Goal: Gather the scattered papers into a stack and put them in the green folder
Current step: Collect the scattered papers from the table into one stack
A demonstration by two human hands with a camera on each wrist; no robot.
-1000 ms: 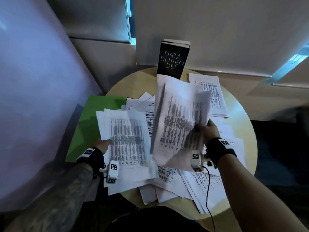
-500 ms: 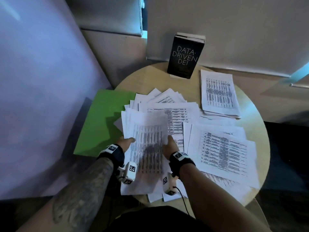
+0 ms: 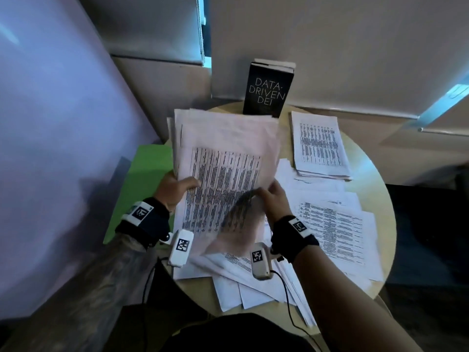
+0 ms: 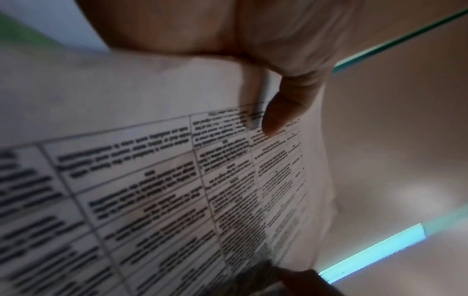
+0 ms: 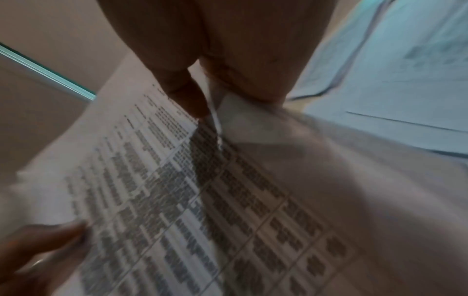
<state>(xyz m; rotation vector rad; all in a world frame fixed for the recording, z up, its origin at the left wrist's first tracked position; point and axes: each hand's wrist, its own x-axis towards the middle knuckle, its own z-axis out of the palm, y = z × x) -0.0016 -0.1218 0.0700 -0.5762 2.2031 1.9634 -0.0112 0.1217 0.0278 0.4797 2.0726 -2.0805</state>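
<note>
On a round wooden table set in a corner between pale walls, printed papers are spread loosely over the right and near parts, with a tidier pile at the far right and a black book standing upright at the far edge. Half a second ago a sheaf lay flat under both hands; now that sheaf is raised and tilted. Its left edge is pinched by the left hand, and its lower right corner is pinched by the right hand. The green folder is seen lying at the table's left edge, overhanging it, partly hidden by the raised sheaf. Bare tabletop is seen only at the far rim.
</note>
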